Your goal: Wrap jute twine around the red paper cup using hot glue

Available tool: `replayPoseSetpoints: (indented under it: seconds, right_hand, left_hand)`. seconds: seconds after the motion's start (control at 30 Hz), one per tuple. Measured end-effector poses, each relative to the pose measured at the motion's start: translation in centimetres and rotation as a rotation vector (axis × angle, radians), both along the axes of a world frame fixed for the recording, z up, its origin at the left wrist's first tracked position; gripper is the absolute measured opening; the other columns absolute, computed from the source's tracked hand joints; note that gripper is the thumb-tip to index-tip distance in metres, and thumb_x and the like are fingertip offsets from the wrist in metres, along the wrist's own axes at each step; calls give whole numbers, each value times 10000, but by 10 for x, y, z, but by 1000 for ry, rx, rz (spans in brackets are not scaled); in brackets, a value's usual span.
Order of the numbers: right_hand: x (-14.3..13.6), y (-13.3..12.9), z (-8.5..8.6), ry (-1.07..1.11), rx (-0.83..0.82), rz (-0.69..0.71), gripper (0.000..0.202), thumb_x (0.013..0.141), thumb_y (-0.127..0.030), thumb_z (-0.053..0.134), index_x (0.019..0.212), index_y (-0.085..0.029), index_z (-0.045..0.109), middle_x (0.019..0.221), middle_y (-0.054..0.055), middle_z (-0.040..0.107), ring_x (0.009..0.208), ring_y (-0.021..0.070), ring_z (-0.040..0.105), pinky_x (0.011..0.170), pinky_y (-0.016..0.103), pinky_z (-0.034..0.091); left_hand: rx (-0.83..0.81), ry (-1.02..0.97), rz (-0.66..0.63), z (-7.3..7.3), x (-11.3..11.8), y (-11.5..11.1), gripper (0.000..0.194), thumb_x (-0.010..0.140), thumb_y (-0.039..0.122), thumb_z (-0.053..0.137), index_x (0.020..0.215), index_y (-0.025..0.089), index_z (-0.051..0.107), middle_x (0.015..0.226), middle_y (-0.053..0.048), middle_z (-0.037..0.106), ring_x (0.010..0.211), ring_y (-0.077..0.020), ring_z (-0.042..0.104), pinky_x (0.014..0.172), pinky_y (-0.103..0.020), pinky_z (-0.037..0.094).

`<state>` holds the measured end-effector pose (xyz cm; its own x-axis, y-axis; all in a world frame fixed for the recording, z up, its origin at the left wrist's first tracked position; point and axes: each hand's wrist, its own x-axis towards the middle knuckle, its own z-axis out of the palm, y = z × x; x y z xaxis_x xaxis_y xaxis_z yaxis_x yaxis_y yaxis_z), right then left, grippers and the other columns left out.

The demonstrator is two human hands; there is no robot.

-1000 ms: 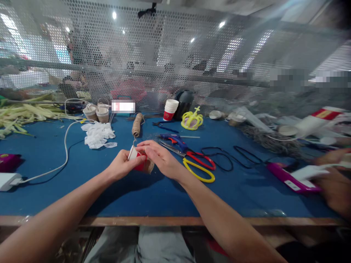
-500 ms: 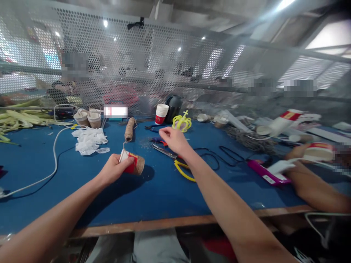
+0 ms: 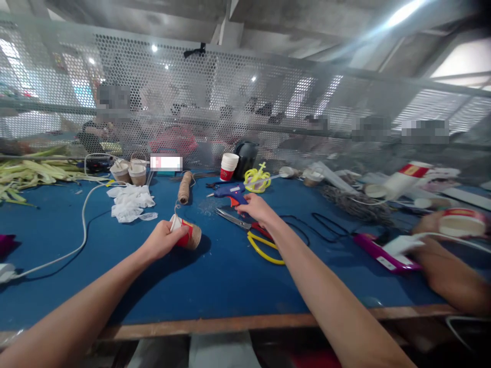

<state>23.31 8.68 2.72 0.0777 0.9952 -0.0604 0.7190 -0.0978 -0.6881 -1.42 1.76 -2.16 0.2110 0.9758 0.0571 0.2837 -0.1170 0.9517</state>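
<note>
Your left hand [image 3: 159,240] is closed around the red paper cup [image 3: 185,236], tipped on its side just above the blue table [image 3: 215,286], likely so the twine-wrapped lower part stays reachable; a strand runs back to the twine spool [image 3: 184,187]. Your right hand [image 3: 256,208] grips the handle of the blue glue gun [image 3: 230,193], nozzle pointing left toward the cup. Beside that wrist lie the scissors [image 3: 256,236]; a co-worker's hand [image 3: 433,223] works well apart.

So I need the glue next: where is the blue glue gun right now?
In the head view, the blue glue gun is in the right hand, raised just above the blue table, between the twine spool and the yellow crown, above the scissors.
</note>
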Motion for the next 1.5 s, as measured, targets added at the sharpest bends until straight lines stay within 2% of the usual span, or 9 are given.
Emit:
replayPoseSetpoints:
  seconds: [0.13,0.23,0.3,0.4,0.5,0.73,0.87,0.97,1.5]
  right_hand:
    - [-7,-27,16,270,15,155,119,784,-263,509,844,-165,482,666,5,605,586,101,602,550,219,499]
    - [-16,-41,18,527,-36,295,160,716,-283,584,764,-152,505,600,11,602,548,116,598,532,235,495]
    - [-21,-48,15,566,6,345,189,663,-264,634,756,-135,532,629,29,625,547,116,597,534,232,488]
    - [-23,-60,14,522,53,410,197,687,-291,606,774,-118,573,560,5,597,449,84,533,445,202,435]
    - [-22,-72,18,404,2,452,224,728,-328,559,742,-106,588,449,-26,521,370,58,447,379,178,370]
    - [-30,-90,23,190,-33,459,235,715,-358,553,733,-126,585,476,-23,524,403,79,480,376,183,394]
    - [-34,-93,19,24,68,452,265,716,-367,542,548,-162,537,393,-36,485,349,85,459,387,205,381]
    - [-36,-94,18,-72,175,470,243,726,-347,534,540,-191,545,377,-43,480,383,106,479,434,222,385]
    - [-35,-96,16,-173,240,508,194,746,-336,516,615,-217,593,395,-42,483,475,142,513,522,248,389]
  left_hand:
    - [13,-5,-23,-1,-2,1,384,681,450,487,448,161,387,434,46,313,426,-59,241,416,-223,180]
    - [19,-15,-41,-3,-4,2,379,688,450,481,465,153,406,461,41,331,449,-62,256,436,-218,206]
    - [18,-26,-55,-3,-5,2,369,684,443,489,474,148,420,468,40,343,453,-64,265,442,-216,216]
    - [3,-25,-57,0,-5,1,360,668,427,511,460,148,420,457,43,336,449,-60,248,434,-217,204]
    - [-10,-35,-46,4,-4,-1,342,664,408,517,461,146,435,458,45,343,449,-57,243,434,-215,211]
    - [-93,-107,34,10,-1,-2,337,639,405,534,451,128,492,420,46,380,423,-55,264,419,-205,200]
    - [-139,-162,31,10,0,0,314,643,392,541,628,92,633,513,10,533,459,-76,367,454,-201,267]
    - [-170,-176,40,9,0,0,359,649,404,544,744,80,667,577,-11,592,496,-93,426,487,-204,302]
    - [-160,-158,51,13,1,-2,364,665,402,540,720,61,655,579,-22,594,489,-87,420,484,-205,304]
